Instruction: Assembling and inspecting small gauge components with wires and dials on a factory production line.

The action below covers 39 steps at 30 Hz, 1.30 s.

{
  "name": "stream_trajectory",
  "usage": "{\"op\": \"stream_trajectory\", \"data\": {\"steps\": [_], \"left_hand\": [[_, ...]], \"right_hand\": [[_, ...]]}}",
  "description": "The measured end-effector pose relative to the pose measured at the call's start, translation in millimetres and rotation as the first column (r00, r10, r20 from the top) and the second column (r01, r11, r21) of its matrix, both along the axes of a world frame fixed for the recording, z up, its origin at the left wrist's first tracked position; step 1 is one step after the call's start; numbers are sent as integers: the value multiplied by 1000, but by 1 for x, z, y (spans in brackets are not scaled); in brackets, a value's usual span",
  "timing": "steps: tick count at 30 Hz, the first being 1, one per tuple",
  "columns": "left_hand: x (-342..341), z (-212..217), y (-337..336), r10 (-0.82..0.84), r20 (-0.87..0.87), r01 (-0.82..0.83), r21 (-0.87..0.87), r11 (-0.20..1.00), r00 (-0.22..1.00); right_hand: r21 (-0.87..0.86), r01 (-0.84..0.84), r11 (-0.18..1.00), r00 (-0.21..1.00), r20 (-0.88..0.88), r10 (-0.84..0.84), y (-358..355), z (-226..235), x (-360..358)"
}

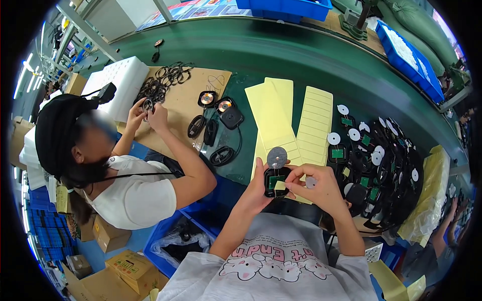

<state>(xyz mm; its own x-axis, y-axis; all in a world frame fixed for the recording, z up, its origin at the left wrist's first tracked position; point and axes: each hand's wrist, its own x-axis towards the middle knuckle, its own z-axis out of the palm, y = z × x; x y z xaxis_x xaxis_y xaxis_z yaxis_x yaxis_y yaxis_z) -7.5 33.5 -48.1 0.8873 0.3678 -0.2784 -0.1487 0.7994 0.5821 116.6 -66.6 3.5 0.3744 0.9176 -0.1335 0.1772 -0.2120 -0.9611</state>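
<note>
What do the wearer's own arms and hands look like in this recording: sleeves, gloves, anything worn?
Both forearms are bare, coming out of the short sleeves of a grey T-shirt with a pink cartoon print. The left hand and right hand wear no gloves; no rings or watch are visible.

Wearer's own body, inspected from above: two bare forearms, short-sleeved printed shirt.

My left hand [256, 188] and right hand [319, 185] are bare: no gloves, rings, watch or wristband visible on either. My forearms are uncovered up to about the elbow, where the short sleeves begin. My shirt [281, 261] is light grey, with pink lettering arched across the chest and a row of white cartoon animals with pink cheeks printed beneath it. My fingers [296, 173] show no tape or finger cots.
</note>
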Motion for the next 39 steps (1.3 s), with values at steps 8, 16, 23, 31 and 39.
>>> {"op": "stream_trajectory", "data": {"steps": [8, 16, 23, 31, 39], "left_hand": [[2, 2, -9, 7, -62, -10, -54, 998, 998], [11, 3, -16, 36, -118, -46, -85, 995, 992], [16, -3, -33, 213, -187, -197, 100, 975, 959], [19, -1, -41, 169, -168, -157, 82, 984, 971], [19, 11, -41, 61, -37, -61, 14, 998, 997]], "right_hand": [[-44, 43, 998, 974, 223, -32, 0, -5, -4], [276, 141, 951, 652, 697, -299, -10, -30, -29], [334, -55, 941, 495, 827, -264, -17, -29, -26], [324, -29, 945, 474, 837, -273, -26, -35, -23], [345, 509, 788, 827, -449, -338, -38, -32, -1]]}}
